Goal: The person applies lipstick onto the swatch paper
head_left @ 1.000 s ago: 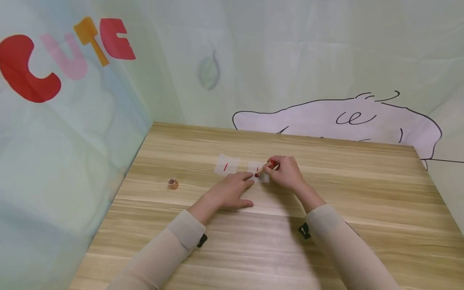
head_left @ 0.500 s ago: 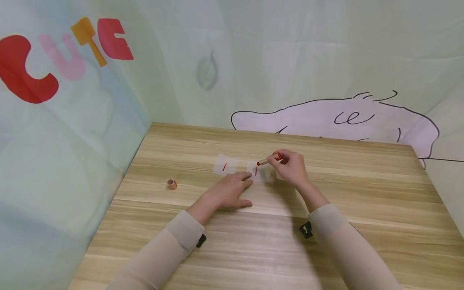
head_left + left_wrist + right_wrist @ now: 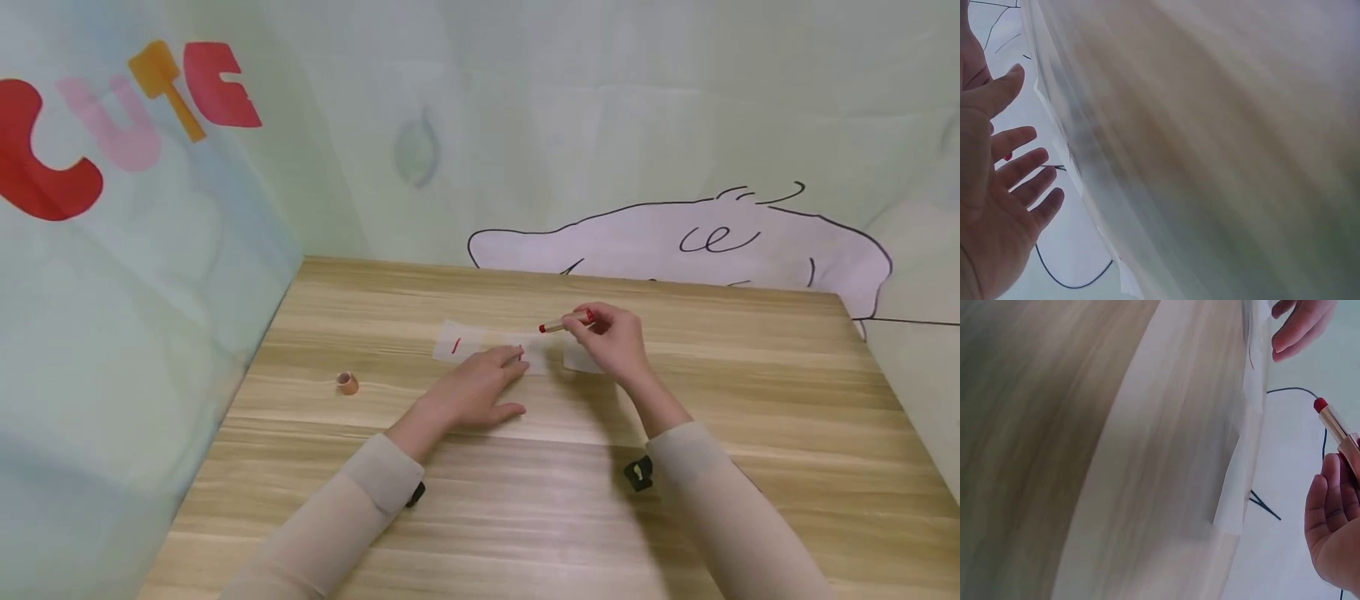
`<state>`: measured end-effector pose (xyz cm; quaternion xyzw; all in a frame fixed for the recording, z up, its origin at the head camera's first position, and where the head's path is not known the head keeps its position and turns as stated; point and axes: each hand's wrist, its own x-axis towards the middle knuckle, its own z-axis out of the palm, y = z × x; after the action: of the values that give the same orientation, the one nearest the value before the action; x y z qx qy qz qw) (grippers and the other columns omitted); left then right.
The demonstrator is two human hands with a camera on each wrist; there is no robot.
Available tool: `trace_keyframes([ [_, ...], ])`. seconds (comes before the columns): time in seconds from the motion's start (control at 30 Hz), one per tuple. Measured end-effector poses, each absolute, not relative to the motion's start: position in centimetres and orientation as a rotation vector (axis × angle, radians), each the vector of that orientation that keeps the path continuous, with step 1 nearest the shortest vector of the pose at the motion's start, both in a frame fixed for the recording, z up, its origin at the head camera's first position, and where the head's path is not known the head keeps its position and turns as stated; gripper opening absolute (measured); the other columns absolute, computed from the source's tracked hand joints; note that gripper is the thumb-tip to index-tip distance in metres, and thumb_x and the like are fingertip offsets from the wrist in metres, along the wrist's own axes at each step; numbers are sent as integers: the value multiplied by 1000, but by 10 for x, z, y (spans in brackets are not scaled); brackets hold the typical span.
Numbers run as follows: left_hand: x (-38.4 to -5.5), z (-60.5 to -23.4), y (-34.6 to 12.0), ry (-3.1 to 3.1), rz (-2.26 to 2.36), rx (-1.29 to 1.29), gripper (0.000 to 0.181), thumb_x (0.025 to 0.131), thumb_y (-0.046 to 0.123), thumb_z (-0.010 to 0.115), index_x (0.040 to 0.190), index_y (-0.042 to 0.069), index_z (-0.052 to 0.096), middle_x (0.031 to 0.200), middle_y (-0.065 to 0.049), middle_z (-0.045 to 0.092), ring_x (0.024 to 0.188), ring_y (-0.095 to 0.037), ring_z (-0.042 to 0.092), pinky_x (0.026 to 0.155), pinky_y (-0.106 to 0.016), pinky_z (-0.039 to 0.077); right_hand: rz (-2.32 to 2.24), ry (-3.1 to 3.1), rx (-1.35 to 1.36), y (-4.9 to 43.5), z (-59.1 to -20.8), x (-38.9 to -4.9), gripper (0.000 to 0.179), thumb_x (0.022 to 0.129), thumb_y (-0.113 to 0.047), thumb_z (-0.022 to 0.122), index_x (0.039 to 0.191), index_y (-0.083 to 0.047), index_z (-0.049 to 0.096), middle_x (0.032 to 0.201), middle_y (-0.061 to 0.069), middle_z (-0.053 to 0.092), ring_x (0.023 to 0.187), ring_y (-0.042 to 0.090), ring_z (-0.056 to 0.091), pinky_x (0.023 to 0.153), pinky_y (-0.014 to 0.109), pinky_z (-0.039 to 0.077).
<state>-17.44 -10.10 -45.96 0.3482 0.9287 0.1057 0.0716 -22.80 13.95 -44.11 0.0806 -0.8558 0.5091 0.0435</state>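
Note:
My right hand [image 3: 615, 340] pinches a lipstick [image 3: 564, 322] with its red tip pointing left, above the table. The right wrist view shows its red bullet [image 3: 1320, 405] raised out of the shiny metallic tube. With fingers spread and nearly straight, my left hand [image 3: 480, 390] rests on the middle white paper slip [image 3: 536, 360], partly covering a short red stroke there. The left paper slip [image 3: 459, 343] bears another red stroke. Beneath the right hand lies a third slip [image 3: 577, 358], partly hidden; no mark shows on its visible part.
A lipstick cap [image 3: 347, 383] stands on the wood-grain table [image 3: 510, 508], left of the slips. Printed fabric [image 3: 390, 100] hangs along the table's back and left sides. Dark wrist-camera mounts [image 3: 639, 473] show near the sleeves.
The right hand has lifted the lipstick off the middle slip and moved right and away. The left fingers have slid slightly right onto the red stroke. The head view has shifted a little.

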Motion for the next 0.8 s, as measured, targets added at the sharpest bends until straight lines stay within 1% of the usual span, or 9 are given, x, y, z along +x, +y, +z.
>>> trace_keyframes([
  [0.13,-178,-460,-91,2791,317,1059,65,97,45,65,146,5,53,157,-15,40,145,-29,37,119,-39,30,1559,-2611,225,148,-440,-227,19,90,-23,79,96,-6,76,81,5,69,68,16,61,54,19,46],
  [0.33,-183,-460,-75,2769,299,1072,59,99,41,63,145,5,54,157,-14,41,145,-29,37,120,-40,29,1531,-2612,197,162,-440,-225,19,90,-20,79,95,-2,75,81,7,69,69,17,60,56,18,47],
  [0.57,-185,-463,-54,2737,272,1085,60,100,40,63,146,3,52,157,-14,41,146,-28,37,120,-40,28,1537,-2600,179,175,-444,-223,18,89,-18,79,94,-1,75,81,6,69,68,14,59,56,18,47],
  [0.8,-191,-460,-33,2749,254,1102,64,99,42,63,147,1,50,156,-15,41,145,-28,38,121,-37,27,1505,-2586,146,185,-442,-225,17,90,-19,79,94,-3,75,80,6,69,66,13,59,53,18,45],
])
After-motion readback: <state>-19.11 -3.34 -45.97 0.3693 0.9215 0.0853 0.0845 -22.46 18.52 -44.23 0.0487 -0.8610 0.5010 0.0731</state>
